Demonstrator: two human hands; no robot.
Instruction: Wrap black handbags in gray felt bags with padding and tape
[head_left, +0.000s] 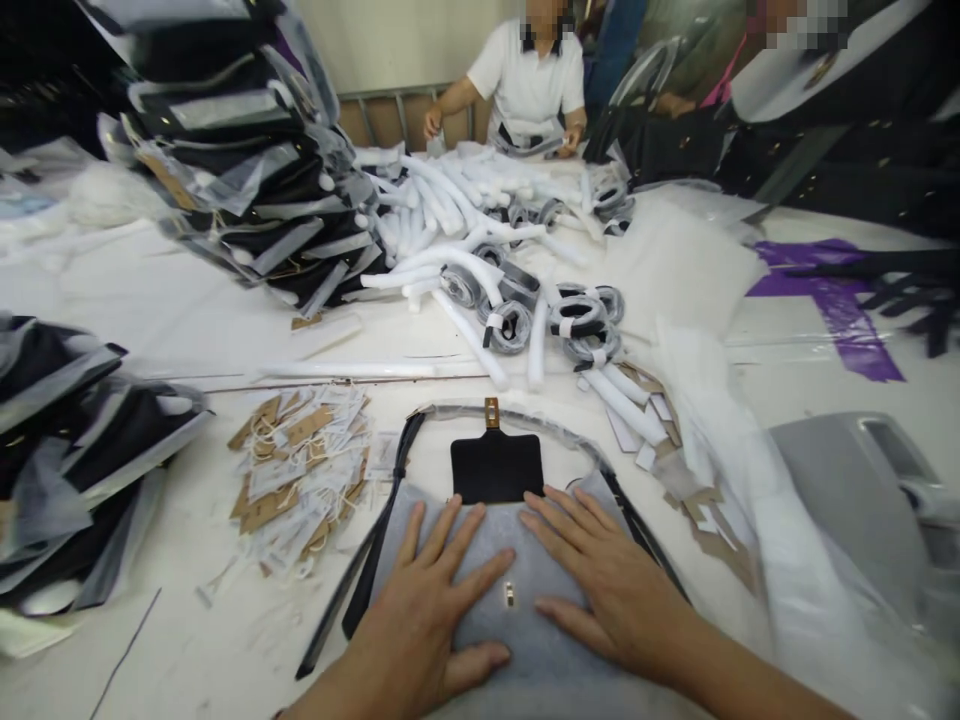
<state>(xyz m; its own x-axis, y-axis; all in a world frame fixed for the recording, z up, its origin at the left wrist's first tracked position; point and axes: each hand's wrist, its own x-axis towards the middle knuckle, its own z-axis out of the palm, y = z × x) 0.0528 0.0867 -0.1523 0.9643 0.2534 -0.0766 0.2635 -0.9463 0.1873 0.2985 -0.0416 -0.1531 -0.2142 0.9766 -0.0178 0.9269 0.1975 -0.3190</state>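
Observation:
A handbag (pixel 499 640) lies on the table in front of me, its front covered by a greyish translucent sheet. My left hand (pixel 431 590) rests flat on the left side of the sheet, fingers spread. On the right side, my right hand (pixel 600 570) also lies flat with fingers apart. Between the hands a small metal clasp (pixel 510 594) shows. Beyond my fingertips the bag's black flap (pixel 496 468) is folded away from me, with a brown tab and buckle (pixel 491 412) at its end. The strap (pixel 581 445), partly wrapped in clear film, loops around the far side.
Paper hang tags (pixel 300 465) are heaped at the left. Stacks of black bags (pixel 247 150) stand behind them. White foam tubes (pixel 442 200) and coiled straps (pixel 506 325) cover the middle back. White sheeting (pixel 750 480) lies right. A person (pixel 529 80) sits across the table.

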